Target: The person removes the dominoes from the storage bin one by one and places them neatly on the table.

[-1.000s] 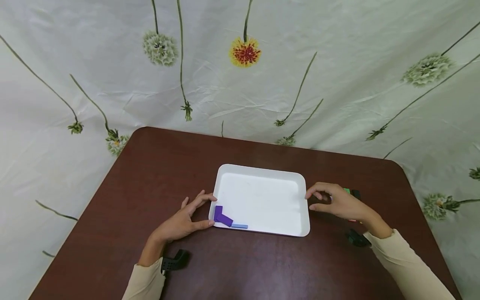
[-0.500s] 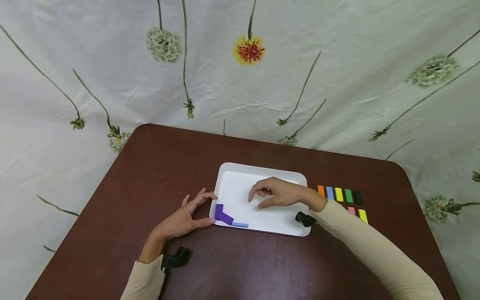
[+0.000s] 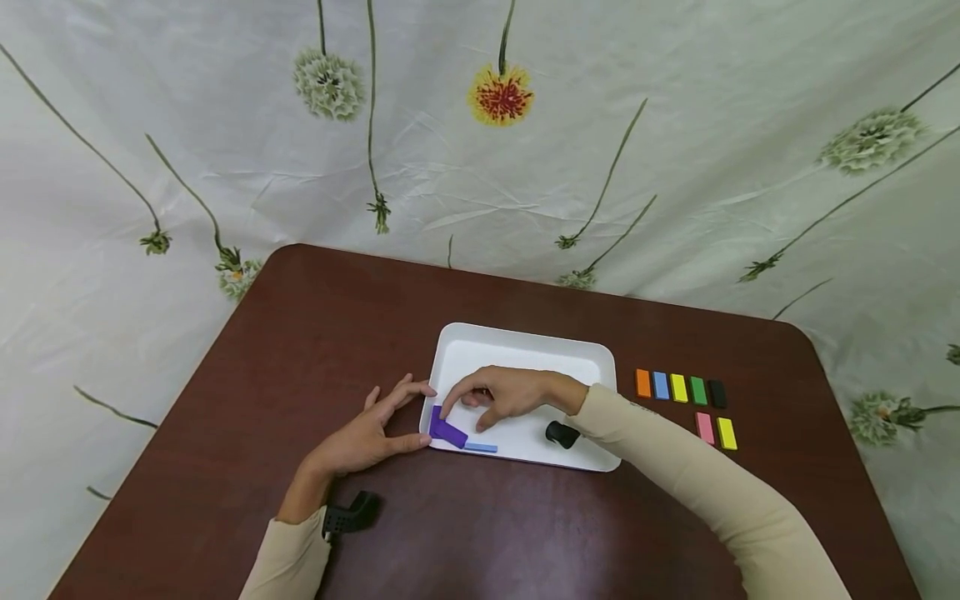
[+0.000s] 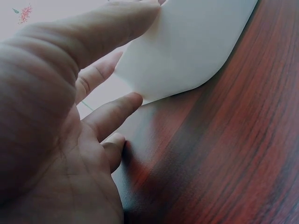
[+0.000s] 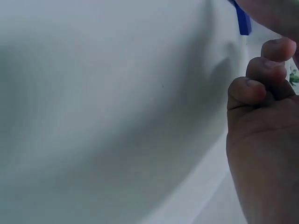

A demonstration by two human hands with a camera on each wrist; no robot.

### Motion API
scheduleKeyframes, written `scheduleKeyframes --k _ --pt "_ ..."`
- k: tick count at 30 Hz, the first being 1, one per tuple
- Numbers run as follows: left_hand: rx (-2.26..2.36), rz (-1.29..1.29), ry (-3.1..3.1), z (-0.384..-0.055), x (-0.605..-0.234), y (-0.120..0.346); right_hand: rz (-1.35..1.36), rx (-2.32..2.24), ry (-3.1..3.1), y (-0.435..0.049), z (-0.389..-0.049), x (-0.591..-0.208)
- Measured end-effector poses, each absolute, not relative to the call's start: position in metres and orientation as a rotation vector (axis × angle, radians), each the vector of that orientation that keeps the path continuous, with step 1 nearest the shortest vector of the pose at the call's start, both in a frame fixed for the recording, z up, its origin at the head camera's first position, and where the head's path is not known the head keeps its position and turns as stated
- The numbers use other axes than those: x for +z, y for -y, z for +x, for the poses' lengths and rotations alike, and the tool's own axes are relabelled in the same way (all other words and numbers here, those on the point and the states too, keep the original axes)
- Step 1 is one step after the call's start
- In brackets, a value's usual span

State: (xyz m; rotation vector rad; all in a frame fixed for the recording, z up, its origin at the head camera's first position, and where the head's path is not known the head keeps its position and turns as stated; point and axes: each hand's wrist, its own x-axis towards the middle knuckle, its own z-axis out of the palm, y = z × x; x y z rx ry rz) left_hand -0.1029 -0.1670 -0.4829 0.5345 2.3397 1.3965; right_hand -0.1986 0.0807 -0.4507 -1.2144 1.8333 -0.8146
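Note:
A shallow white tray (image 3: 465, 352) lies on the table. Two flat purple blocks (image 3: 452, 434) sit in its near left corner, one slanting against the other, with a thin light blue block (image 3: 481, 448) along the near wall. The left hand (image 3: 363, 446) touches the tray's left end, thumb and fingers spread at the edge; the left wrist view shows fingertips against the tray wall (image 4: 201, 42). Over the tray, the right hand (image 3: 510, 392) has its index fingertip right at the purple blocks, with the thumb apart from it. Its other fingers are bent in.
Right of the tray lie several coloured blocks, among them orange (image 3: 642, 383), green (image 3: 698, 390) and black (image 3: 717, 393), with pink (image 3: 704, 427) and yellow (image 3: 727, 433) nearer. A flowered cloth (image 3: 420, 150) hangs behind the dark red table (image 3: 337, 333).
The right hand has moved left from beside the tray's right end, across the tray, to the purple blocks, uncovering the coloured blocks on the right. The left hand has stayed at the tray.

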Motion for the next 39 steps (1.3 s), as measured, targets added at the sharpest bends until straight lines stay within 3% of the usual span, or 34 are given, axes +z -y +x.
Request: scheduleKeyframes --k 39 --pt "1.381 0.512 -2.334 -0.103 -0.482 0.167 -1.301 -0.755 -1.959 -0.069 -0.186 -0.467"
